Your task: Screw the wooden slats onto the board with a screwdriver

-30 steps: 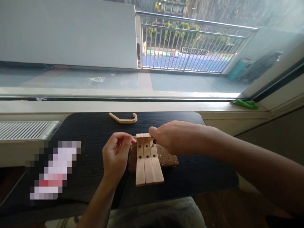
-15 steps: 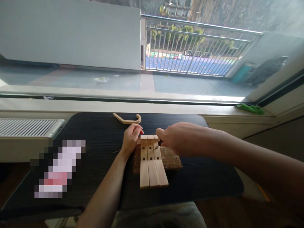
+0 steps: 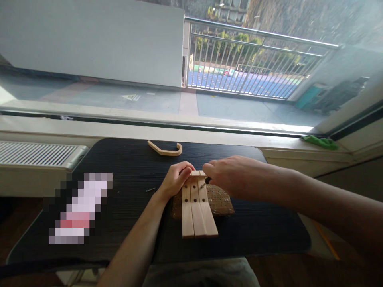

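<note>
Three pale wooden slats (image 3: 197, 213) with small holes lie side by side across a brown perforated board (image 3: 220, 201) on the black table (image 3: 125, 191). My left hand (image 3: 175, 181) rests closed against the far left end of the slats, fingers curled on their edge. My right hand (image 3: 230, 175) is closed on a small dark tool (image 3: 206, 181) whose tip touches the right slat near a hole.
A curved wooden piece (image 3: 166, 149) lies near the table's far edge. A thin small pin (image 3: 150, 189) lies left of my left hand. A blurred pink-white object (image 3: 79, 209) sits at the left. A radiator grille (image 3: 36, 153), window sill and green cloth (image 3: 318, 141) lie beyond.
My left hand moved from above the table, left of the slats, forward and down onto their far left end. My right hand stayed at the right slat with the tool.
</note>
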{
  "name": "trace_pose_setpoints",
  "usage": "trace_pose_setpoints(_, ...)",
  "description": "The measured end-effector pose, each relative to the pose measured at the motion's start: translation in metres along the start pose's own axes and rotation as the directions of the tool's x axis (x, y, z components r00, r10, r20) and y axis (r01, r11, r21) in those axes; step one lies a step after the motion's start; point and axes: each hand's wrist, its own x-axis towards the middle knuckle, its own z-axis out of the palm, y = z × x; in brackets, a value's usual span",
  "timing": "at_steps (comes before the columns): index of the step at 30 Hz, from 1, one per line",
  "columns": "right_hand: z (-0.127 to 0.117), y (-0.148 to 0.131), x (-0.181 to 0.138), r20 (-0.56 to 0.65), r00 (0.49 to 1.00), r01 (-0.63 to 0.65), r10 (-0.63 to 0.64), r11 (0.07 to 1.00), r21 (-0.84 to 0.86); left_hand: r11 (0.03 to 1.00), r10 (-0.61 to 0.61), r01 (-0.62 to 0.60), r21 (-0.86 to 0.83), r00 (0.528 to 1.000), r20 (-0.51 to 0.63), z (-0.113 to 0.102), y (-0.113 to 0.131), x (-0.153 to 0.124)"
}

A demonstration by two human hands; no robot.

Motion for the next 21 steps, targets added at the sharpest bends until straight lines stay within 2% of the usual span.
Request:
trace_pose_setpoints(3,-0.002,-0.002,-0.001,0.0,1.0,0.014,-0.014,0.999,0.053,0.999,0.011,-0.013,0.036,0.999,0.043,0.0,0.001,0.0)
trace_pose_setpoints(9,-0.005,-0.012,-0.005,-0.007,0.996,-0.083,0.085,0.988,0.133,0.998,-0.027,0.023,0.059,0.998,0.065,0.001,0.004,0.001)
trace_pose_setpoints(17,-0.018,-0.015,-0.003,0.081,0.991,-0.108,0.107,0.994,0.006,0.981,-0.083,0.083,0.178,0.997,-0.004,0.004,-0.002,0.004)
trace_pose_setpoints(21,-0.023,-0.015,0.002,0.157,0.985,-0.08,0.076,0.997,0.018,0.978,-0.11,0.101,0.182,0.993,0.039,0.003,-0.001,0.004)
